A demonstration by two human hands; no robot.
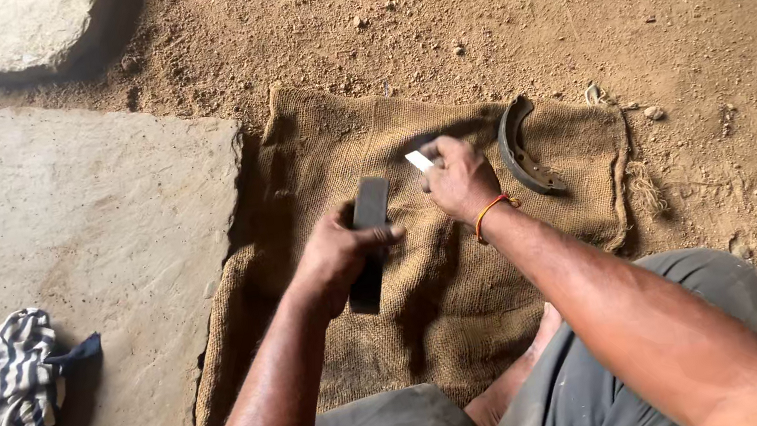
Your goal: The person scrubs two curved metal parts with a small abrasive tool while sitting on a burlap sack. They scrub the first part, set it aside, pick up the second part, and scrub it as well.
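Two hands at work over a burlap sack [453, 302].
Left hand [336, 250] grips a dark curved strip [369, 235]; right hand [460, 178] pinches a small white piece [419, 160].

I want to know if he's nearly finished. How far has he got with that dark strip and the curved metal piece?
Done: the curved metal piece lies apart on the sack, set out on the dirt. In hand: the left hand grips the dark strip, and the right hand holds a small white piece just above it. Left: strip and metal piece aren't joined, so probably most of the work.
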